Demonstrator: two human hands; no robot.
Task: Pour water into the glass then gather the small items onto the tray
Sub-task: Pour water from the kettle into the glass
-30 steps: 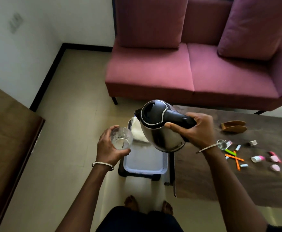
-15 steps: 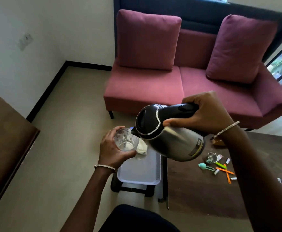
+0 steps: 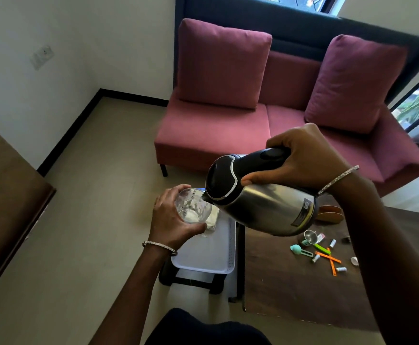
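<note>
My left hand grips a clear glass held over the far end of a white tray. A steel kettle with a black lid and handle is tipped steeply, its spout touching the glass rim, with my right hand closed round the handle. A little water lies in the bottom of the glass. Small items lie on the dark wooden table: a metal funnel, a teal spoon, orange sticks, a green clip and small batteries.
The tray rests on a low black stool left of the table. A maroon sofa with two cushions stands behind. A brown wooden holder sits on the table behind the kettle. A dark wooden surface edges the left.
The kettle has been lifted and tipped further toward the glass, its spout now at the rim. My head has tilted up, showing more of the sofa.
</note>
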